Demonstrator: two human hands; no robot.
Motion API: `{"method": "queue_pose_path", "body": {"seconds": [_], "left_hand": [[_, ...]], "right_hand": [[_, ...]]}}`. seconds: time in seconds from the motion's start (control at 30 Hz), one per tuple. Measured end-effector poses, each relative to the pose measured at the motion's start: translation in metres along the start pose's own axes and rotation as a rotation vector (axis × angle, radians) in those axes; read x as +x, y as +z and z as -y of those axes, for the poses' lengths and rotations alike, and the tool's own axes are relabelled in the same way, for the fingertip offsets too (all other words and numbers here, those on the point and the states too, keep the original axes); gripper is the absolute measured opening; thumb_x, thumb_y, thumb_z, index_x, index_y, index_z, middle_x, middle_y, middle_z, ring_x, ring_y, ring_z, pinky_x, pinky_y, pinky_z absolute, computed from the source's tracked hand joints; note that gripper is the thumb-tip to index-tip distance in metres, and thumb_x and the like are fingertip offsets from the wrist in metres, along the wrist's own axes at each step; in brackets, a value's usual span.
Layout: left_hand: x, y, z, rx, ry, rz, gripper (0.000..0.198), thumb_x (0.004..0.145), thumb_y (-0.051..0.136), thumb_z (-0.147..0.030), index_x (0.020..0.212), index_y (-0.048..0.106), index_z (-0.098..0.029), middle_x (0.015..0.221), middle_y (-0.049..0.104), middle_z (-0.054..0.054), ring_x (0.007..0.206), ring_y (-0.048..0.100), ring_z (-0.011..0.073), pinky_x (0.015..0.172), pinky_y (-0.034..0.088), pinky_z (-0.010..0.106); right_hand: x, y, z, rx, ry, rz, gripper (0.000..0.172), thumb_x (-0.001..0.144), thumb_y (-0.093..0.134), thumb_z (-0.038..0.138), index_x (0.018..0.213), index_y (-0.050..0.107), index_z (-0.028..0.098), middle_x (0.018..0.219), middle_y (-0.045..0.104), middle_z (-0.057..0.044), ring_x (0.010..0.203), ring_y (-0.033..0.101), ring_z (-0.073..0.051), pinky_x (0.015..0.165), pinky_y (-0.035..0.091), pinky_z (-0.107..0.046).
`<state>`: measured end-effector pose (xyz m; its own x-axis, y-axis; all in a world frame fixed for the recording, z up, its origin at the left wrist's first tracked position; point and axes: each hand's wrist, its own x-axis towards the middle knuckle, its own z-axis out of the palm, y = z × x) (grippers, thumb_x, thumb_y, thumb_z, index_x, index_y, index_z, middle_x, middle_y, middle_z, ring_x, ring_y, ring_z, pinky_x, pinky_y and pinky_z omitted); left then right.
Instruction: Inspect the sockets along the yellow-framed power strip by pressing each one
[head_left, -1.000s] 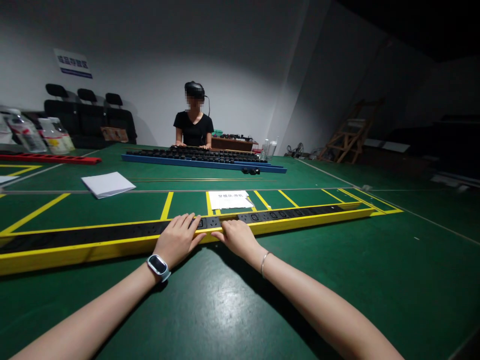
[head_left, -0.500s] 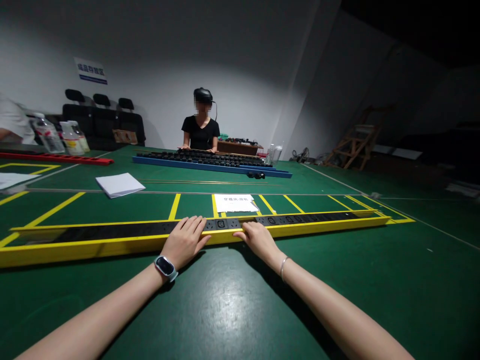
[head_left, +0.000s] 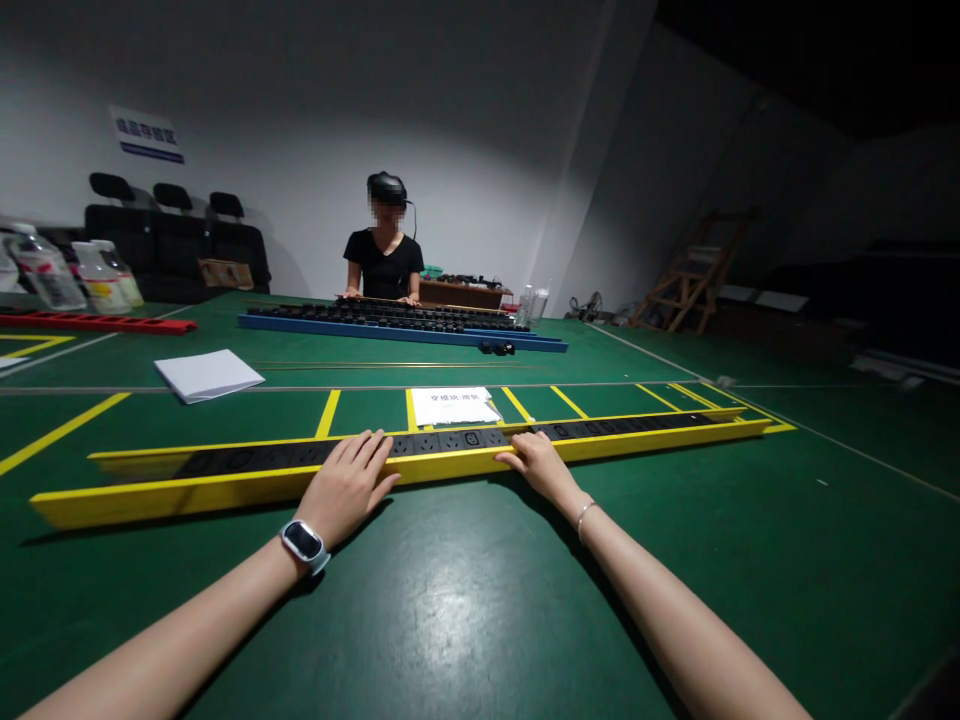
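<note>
Head view: long yellow channel (head_left: 450,467) holds black sockets (head_left: 452,441).

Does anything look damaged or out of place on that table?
The white paper label behind the yellow channel looks ragged at its right edge, perhaps torn. A few small black pieces lie in front of the blue rail, apart from the rest.

The tabletop (head_left: 450,600) looks smooth and glossy; the channel (head_left: 442,467), painted metal; the modules (head_left: 452,441), matt plastic.
</note>
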<state>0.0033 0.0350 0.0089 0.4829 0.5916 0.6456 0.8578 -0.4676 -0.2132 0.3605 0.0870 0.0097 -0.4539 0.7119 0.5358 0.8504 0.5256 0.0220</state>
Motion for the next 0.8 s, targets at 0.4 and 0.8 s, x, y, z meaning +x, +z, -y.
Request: {"method": "queue_pose_path", "body": {"seconds": [0.4, 0.8], "left_hand": [[0.000, 0.002, 0.001, 0.016, -0.012, 0.041, 0.049, 0.094, 0.044, -0.039, 0.135, 0.050, -0.012, 0.138, 0.054, 0.016, 0.125, 0.052, 0.0308, 0.102, 0.041, 0.047], [0.001, 0.004, 0.006, 0.018, -0.013, 0.023, 0.050, 0.093, 0.045, -0.041, 0.136, 0.049, -0.015, 0.137, 0.055, 0.013, 0.125, 0.053, 0.0285, 0.101, 0.043, 0.045]], "right_hand": [[-0.009, -0.005, 0.027, 0.114, 0.022, -0.184, 0.038, 0.095, 0.051, 0.039, 0.126, 0.053, 0.017, 0.118, 0.059, -0.014, 0.110, 0.053, -0.026, 0.096, 0.044, -0.043], [-0.001, -0.003, 0.030, 0.088, -0.004, -0.112, 0.038, 0.095, 0.052, 0.035, 0.133, 0.055, 0.028, 0.131, 0.054, -0.011, 0.120, 0.050, -0.025, 0.100, 0.043, -0.045]]}}
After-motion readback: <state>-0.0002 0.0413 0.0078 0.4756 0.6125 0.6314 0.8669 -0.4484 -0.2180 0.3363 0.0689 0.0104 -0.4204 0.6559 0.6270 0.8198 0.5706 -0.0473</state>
